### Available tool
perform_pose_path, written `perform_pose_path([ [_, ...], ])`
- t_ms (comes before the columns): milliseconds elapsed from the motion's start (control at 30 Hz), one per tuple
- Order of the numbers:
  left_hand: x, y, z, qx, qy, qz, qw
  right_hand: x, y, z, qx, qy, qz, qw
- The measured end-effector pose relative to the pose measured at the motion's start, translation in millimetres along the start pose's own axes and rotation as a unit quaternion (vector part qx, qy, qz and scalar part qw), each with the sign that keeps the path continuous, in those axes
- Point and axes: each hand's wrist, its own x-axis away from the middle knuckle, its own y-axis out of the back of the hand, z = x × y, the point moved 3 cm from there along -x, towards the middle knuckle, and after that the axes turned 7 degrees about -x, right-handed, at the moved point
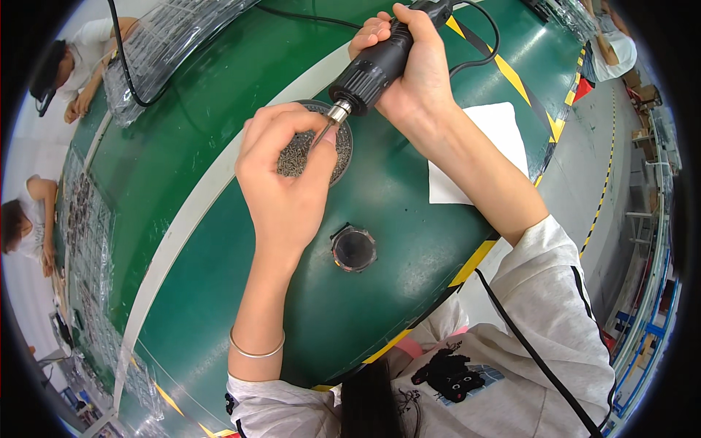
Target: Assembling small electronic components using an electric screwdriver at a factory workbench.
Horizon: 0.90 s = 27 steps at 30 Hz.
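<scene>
My right hand (422,77) is wrapped round a black electric screwdriver (371,71), which tilts down to the left. Its thin metal bit (322,134) reaches the pinched thumb and forefinger of my left hand (281,164). Whatever sits at the bit's tip between those fingers is too small to make out. Beneath the left hand stands a round dark bowl (350,150) of small metal screws (293,156), partly covered by the hand. Closer to me on the green table (409,219), a small dark part with a round hollow (354,250) lies apart from both hands.
A white sheet (504,139) lies under my right forearm. The screwdriver's black cord (496,44) loops at the far right. Plastic-wrapped trays (164,55) line the far left, where other people work. Yellow-black tape (475,263) marks the table's near edge.
</scene>
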Motion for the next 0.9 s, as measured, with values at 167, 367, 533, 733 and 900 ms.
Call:
perform_pose_path([
  [167,8.8,14.9,2.3,-0.350,-0.072,0.030,0.934,18.5,-15.8,13.5,0.052,0.051,0.106,0.992],
  [367,30.6,37.7,8.0,-0.373,-0.071,0.020,0.925,62.8,-10.1,-5.5,0.306,0.099,0.327,0.888],
  [533,76.0,44.6,11.9,-0.180,0.031,0.004,0.983,80.0,13.3,-27.0,0.396,0.104,0.379,0.830],
  [733,96.7,40.3,9.3,-0.152,0.074,0.052,0.984,76.5,17.1,-25.5,0.351,0.068,0.364,0.860],
  [900,97.0,38.0,5.3,-0.177,0.056,0.068,0.980,81.4,1.1,-24.8,0.367,0.048,0.378,0.848],
])
